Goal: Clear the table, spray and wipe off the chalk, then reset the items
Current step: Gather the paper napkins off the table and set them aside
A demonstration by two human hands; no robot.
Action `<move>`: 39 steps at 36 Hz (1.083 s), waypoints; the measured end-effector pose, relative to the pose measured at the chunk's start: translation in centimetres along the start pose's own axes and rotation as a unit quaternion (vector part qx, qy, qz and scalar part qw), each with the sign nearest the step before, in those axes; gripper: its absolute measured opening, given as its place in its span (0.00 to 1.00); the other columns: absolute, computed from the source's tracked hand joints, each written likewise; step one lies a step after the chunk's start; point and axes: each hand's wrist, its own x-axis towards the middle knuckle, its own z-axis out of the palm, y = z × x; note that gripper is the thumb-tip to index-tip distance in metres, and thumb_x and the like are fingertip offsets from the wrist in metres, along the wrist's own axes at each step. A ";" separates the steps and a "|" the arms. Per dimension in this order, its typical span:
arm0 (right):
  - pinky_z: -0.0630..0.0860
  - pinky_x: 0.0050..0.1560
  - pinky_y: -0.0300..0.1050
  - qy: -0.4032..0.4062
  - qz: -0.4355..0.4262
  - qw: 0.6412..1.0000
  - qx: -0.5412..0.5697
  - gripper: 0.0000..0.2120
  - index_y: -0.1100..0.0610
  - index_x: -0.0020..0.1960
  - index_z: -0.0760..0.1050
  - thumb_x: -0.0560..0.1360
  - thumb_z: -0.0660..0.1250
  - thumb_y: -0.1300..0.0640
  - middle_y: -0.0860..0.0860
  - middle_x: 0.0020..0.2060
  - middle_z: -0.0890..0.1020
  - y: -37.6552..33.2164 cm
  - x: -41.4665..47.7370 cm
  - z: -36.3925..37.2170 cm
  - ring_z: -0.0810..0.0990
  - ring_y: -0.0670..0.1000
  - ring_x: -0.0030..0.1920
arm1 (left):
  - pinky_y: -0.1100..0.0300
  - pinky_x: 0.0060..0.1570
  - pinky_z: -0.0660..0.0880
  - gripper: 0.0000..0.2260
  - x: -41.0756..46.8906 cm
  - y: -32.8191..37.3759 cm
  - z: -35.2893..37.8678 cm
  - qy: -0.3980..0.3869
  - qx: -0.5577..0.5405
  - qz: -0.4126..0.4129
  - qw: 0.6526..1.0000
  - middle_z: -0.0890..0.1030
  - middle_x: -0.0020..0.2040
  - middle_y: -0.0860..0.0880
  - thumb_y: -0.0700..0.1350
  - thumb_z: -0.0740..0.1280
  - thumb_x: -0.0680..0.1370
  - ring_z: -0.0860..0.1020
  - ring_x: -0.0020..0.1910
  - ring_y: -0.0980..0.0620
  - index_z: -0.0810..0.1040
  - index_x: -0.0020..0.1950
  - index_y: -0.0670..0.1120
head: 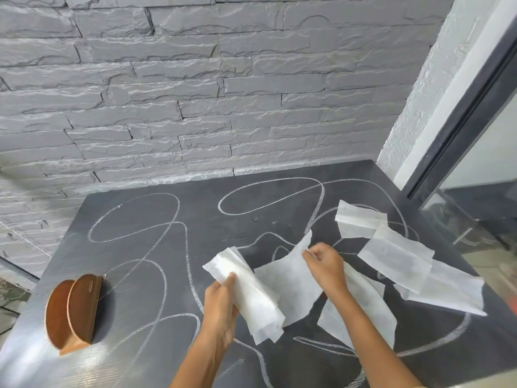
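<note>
While the head view looks down on the dark bench [145,357], a grey stone-pattern wall [167,93] runs along its far edge and a window frame [458,121] stands past the far right corner. A brown wooden napkin holder [73,313] sits upright near the left edge, towards the near corner, well apart from both hands; nothing blocks it. White chalk loops [167,247] run across most of the bench top, unwiped. Loose white napkins [405,264] lie scattered over the right half, some overlapping, one near the far right corner. Left hand [221,303] is closed round a folded bunch of napkins [251,292], thumb on top, held just above the bench middle. Right hand [326,261] pinches the edge of a single napkin sheet [291,278], fingers together on it, sheet partly lifted & touching the bunch. No readable writing or brand anywhere; chalk marks are just scribbles.
</note>
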 end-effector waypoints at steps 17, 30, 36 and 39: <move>0.66 0.65 0.39 -0.160 -0.264 0.947 -0.092 0.10 0.54 0.54 0.75 0.77 0.61 0.50 0.46 0.61 0.76 -7.7 -9.9 4.6 0.70 0.44 0.64 | 0.59 0.45 0.76 0.25 0.2 2.1 -1.3 -0.149 0.014 0.030 0.988 0.85 0.40 0.47 0.55 0.54 0.82 0.84 0.41 0.53 0.86 0.39 0.45; 0.65 0.56 0.24 -0.023 -0.136 0.990 -0.023 0.09 0.49 0.56 0.78 0.77 0.64 0.54 0.38 0.52 0.76 -2.4 -11.9 1.1 0.73 0.35 0.54 | 0.55 0.41 0.79 0.10 0.4 1.0 -0.4 -0.182 0.085 0.006 0.980 0.86 0.42 0.42 0.43 0.63 0.79 0.84 0.40 0.47 0.80 0.49 0.38; 0.64 0.60 0.34 0.010 -0.013 0.987 -0.160 0.10 0.56 0.55 0.78 0.74 0.68 0.57 0.50 0.55 0.79 6.1 -10.8 -4.0 0.74 0.49 0.58 | 0.59 0.34 0.79 0.07 0.6 -0.3 0.0 -0.188 0.073 -0.017 0.979 0.86 0.40 0.48 0.42 0.64 0.79 0.85 0.38 0.51 0.79 0.50 0.41; 0.66 0.62 0.38 -0.018 0.008 0.978 -0.206 0.12 0.55 0.55 0.78 0.73 0.70 0.53 0.50 0.57 0.78 9.0 -10.5 -5.7 0.73 0.50 0.61 | 0.60 0.31 0.79 0.07 0.6 -0.7 0.4 -0.178 0.072 -0.024 0.981 0.86 0.37 0.47 0.43 0.64 0.79 0.84 0.35 0.51 0.79 0.48 0.40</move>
